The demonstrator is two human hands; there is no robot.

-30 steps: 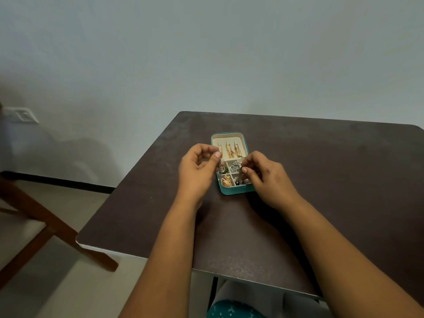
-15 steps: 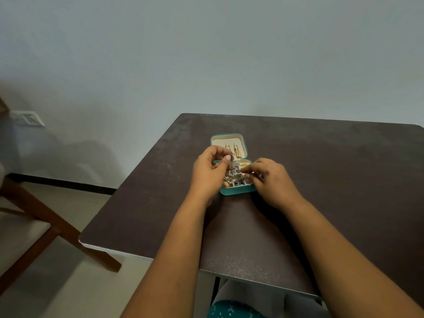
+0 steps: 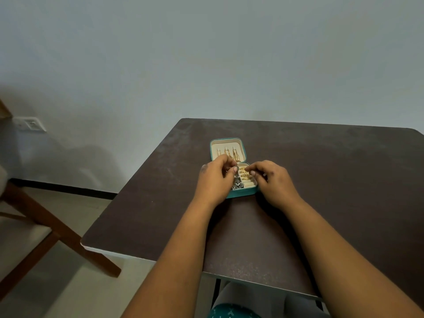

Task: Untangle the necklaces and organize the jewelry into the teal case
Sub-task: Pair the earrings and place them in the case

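Fingers (image 3: 234,169) of left hand (image 3: 214,180) pinched on silver jewelry (image 3: 236,182) over teal case (image 3: 243,193); right hand (image 3: 273,182) curled, contents unclear. Probably light, limp, snag-prone; best gripped near clasp.

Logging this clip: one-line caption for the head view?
Both hands, left hand and right hand, work over the open teal case on a dark table.

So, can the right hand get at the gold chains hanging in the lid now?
Probably yes: the gold chains lie uncovered in the open lid, just beyond the right hand; only the left hand overlaps their lower ends.
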